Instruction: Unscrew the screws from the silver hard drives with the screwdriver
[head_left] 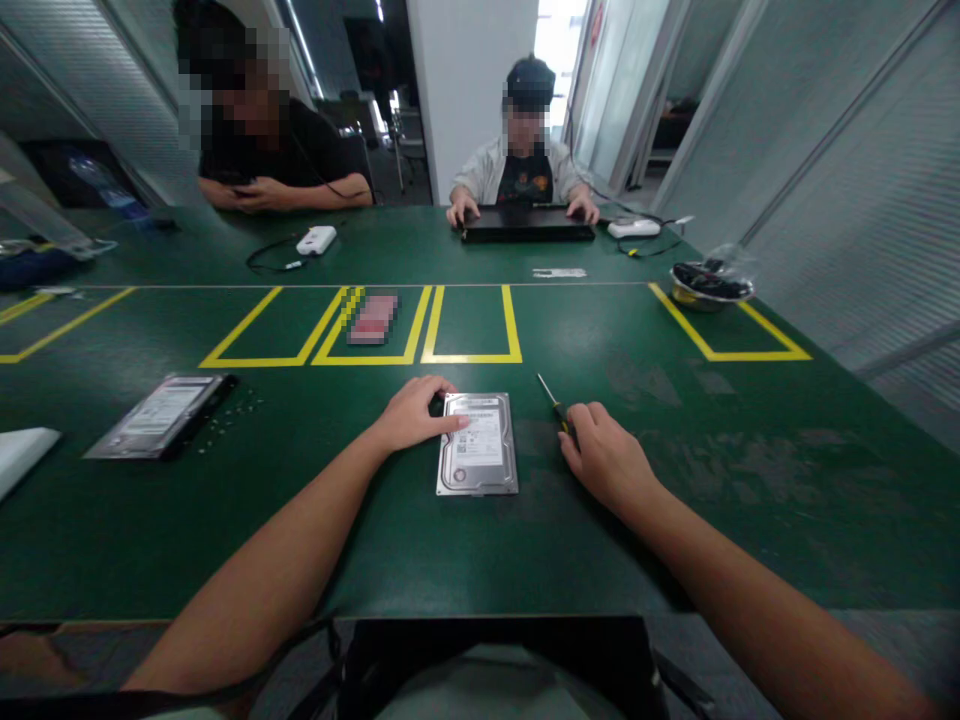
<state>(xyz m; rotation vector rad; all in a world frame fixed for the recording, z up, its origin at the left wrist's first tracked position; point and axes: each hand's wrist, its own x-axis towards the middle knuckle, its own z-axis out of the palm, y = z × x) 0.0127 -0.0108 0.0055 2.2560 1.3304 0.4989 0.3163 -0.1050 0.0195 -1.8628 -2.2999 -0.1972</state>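
A silver hard drive [478, 450] with a white label lies flat on the green table [420, 560] in front of me. My left hand [417, 412] rests at its upper left, the thumb on the label and the fingers curled round the top left corner. To the right of the drive, my right hand [602, 446] is closed round the dark and yellow handle of a screwdriver [549, 392], its thin metal shaft pointing up and left. The screwdriver does not touch the drive.
Another hard drive [157, 415] lies at the left beside scattered screws [225, 415]. Yellow tape outlines [472, 358] cross the table, one around a pink item [373, 318]. A bowl [711, 285] stands at the right. Two people sit opposite, one holding a black panel [529, 223].
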